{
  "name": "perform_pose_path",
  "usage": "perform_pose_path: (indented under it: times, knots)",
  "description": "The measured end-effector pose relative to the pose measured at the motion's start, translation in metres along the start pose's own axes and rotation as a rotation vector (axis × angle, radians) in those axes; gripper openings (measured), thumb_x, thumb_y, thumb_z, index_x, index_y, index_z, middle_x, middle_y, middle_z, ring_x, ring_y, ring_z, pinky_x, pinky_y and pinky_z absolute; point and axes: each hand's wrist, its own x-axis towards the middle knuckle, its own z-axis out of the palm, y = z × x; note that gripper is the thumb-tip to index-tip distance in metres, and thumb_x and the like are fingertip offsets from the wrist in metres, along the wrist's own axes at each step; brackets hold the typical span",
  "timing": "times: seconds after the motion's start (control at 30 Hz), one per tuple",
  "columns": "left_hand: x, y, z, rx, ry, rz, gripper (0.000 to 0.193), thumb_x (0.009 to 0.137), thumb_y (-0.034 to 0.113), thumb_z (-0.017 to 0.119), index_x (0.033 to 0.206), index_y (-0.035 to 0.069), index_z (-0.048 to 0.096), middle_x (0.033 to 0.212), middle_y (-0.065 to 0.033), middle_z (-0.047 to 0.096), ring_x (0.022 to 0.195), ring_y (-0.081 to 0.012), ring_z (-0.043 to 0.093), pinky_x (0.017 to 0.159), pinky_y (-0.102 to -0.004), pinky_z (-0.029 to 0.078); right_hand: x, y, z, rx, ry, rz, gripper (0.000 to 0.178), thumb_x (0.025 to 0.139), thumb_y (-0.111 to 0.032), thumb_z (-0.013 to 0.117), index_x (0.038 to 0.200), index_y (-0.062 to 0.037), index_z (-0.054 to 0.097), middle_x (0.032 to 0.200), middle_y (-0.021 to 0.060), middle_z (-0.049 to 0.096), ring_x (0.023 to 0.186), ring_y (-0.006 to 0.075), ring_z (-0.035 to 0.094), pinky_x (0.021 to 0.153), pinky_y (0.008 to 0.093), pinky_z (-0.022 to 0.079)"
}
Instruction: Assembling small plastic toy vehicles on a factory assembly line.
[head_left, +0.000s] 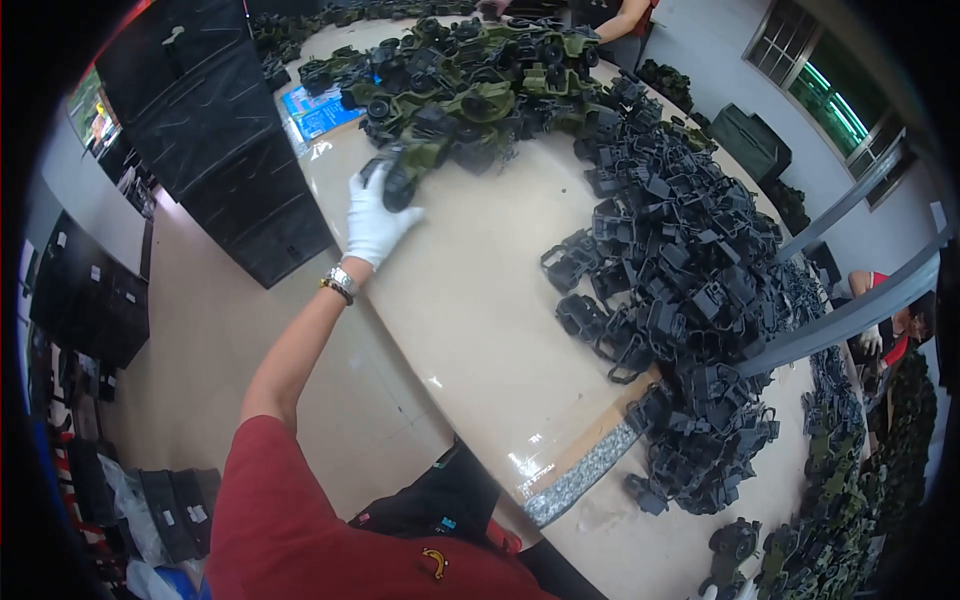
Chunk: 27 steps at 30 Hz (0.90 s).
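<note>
Fingers (377, 181) of the gloved left hand (374, 224) are curving half-open around the black wheel (400, 190) of a blurred olive-green toy vehicle (427, 153); I cannot tell whether they are gripping it. Its long axis is slanting away rightward from them, wheel end facing the palm, a heap (482, 98) lying beyond.

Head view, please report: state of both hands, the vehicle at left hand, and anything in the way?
Left hand at green toy vehicle, grip unclear. Right hand mostly out of frame, lower edge. Green vehicle pile close beyond, may obstruct.
</note>
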Motion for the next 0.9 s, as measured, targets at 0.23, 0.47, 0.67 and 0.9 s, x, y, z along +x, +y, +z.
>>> perform_pose_path:
  times: [0.23,0.47,0.67,0.9]
  knots:
    - [0.000,0.059,0.040,0.120,-0.133,-0.052,0.096,0.058,0.039,0.092,0.142,0.017,0.050,0.152,-0.0268,0.027,0.126,-0.0494,0.042,0.108,-0.0493,0.040,0.012,-0.055,-0.005,0.248,-0.119,0.191,0.044,0.088,-0.020,0.063,0.125,0.0033,0.059,0.130,0.0261,0.055,0.118,0.0421,0.053,0.102,0.0465,0.041]
    - [0.068,0.078,0.138,0.064,-0.130,-0.288,0.114,0.058,0.050,0.089,0.154,0.018,0.036,0.160,-0.0293,0.007,0.141,-0.0521,0.024,0.115,-0.0537,0.031,0.022,-0.044,0.024,0.270,-0.035,0.052,0.045,0.091,-0.030,0.058,0.119,0.0036,0.061,0.111,0.0242,0.060,0.103,0.0410,0.056,0.094,0.0478,0.043]
    - [0.171,0.025,0.231,0.084,-0.004,-0.313,0.113,0.067,0.066,0.079,0.157,0.016,0.032,0.162,-0.0285,-0.002,0.147,-0.0491,0.019,0.121,-0.0548,0.018,0.024,-0.047,0.034,0.426,-0.088,0.284,0.050,0.088,-0.034,0.063,0.123,0.0026,0.061,0.117,0.0201,0.061,0.101,0.0364,0.057,0.092,0.0445,0.044]
    - [0.248,-0.138,0.277,-0.669,-0.146,0.077,0.041,0.095,0.017,0.062,0.134,0.005,0.061,0.140,-0.0081,0.058,0.132,-0.0220,0.050,0.114,-0.0325,0.034,-0.015,0.060,0.055,0.616,0.070,0.589,0.069,0.080,-0.006,0.071,0.146,-0.0089,0.050,0.151,0.0165,0.046,0.137,0.0322,0.044,0.114,0.0451,0.032]
